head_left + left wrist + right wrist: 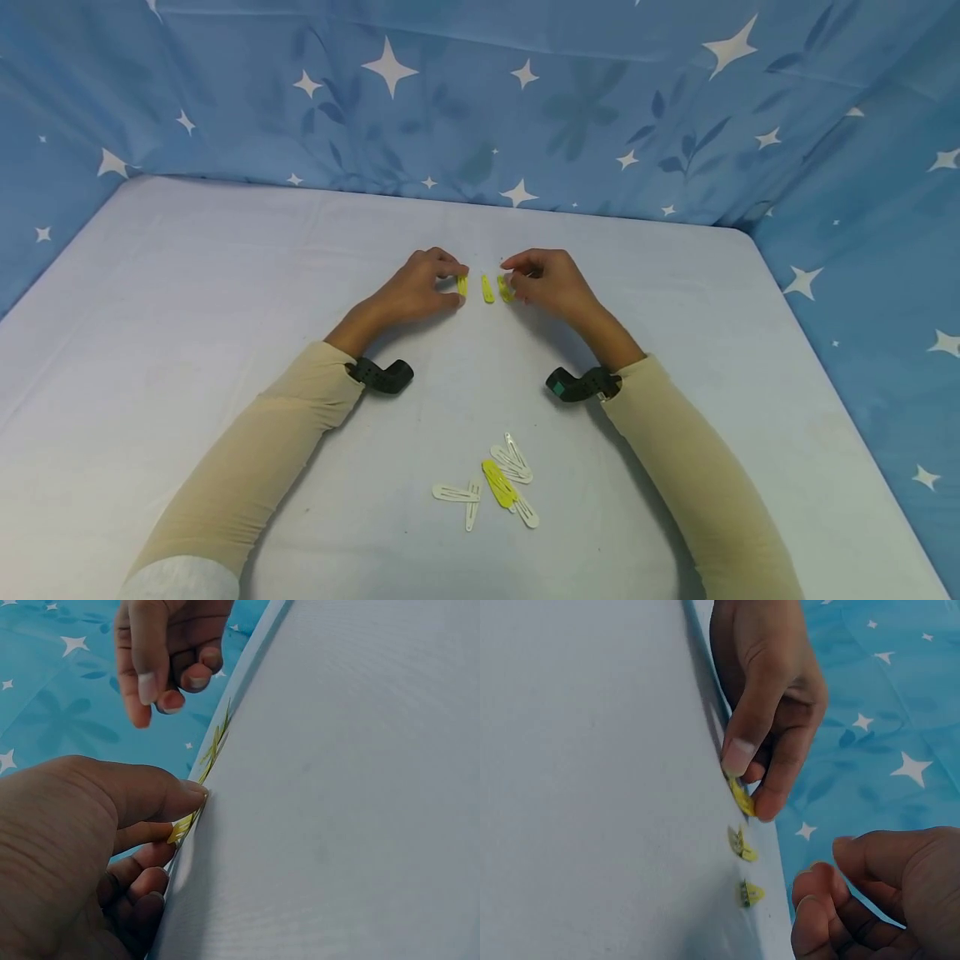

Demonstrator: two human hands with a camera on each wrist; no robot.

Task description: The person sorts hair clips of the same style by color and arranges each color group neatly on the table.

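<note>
My left hand (415,285) pinches a yellow snap hair clip (462,286) between thumb and forefinger at the table's surface. In the right wrist view that clip (742,798) shows between the thumb and fingertip. To its right lie a second yellow hair clip (487,289) and a third yellow hair clip (505,289), the three forming a short row. My right hand (551,282) hovers beside the third clip, overlapping it in the head view. Both wrist views show the right hand's fingers loosely bent, apart from the clips and holding nothing.
Nearer the front of the white-covered table (187,333) lies a loose pile of several white hair clips (456,493) with yellow hair clips (498,483) among them. A blue star-patterned curtain (465,108) hangs along the far and right edges.
</note>
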